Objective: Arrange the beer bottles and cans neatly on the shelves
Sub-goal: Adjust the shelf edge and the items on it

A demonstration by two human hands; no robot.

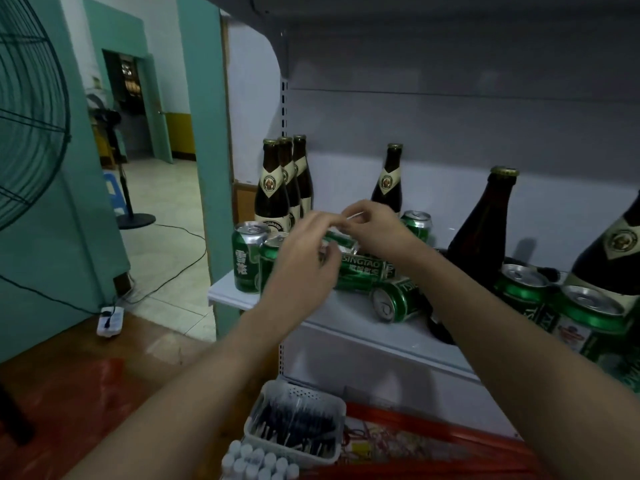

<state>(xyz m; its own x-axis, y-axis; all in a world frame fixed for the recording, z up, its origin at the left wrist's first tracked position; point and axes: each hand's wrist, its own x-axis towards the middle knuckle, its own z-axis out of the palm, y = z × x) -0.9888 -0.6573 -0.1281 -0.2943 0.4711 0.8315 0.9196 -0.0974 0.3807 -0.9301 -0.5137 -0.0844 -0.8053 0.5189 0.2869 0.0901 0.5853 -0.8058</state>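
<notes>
Both hands' fingers (pixel 323 221) loosely curled, gripping nothing, just above the toppled Tsingtao can (pixel 360 271), lying lengthwise left-right.

Upright brown bottles (pixel 272 188) behind green cans (pixel 360 271), several toppled, on shelf (pixel 346 323)

Teal walls (pixel 52 216); tiled floor (pixel 166 202) — standing fan (pixel 24 109) left; open doorway (pixel 128 109) beyond.

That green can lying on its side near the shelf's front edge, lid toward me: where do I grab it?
Grip the tipped can round its cylindrical body, coming from above with the right hand. Its lid faces you and other cans crowd behind it, so the upper side is probably freest.
</notes>
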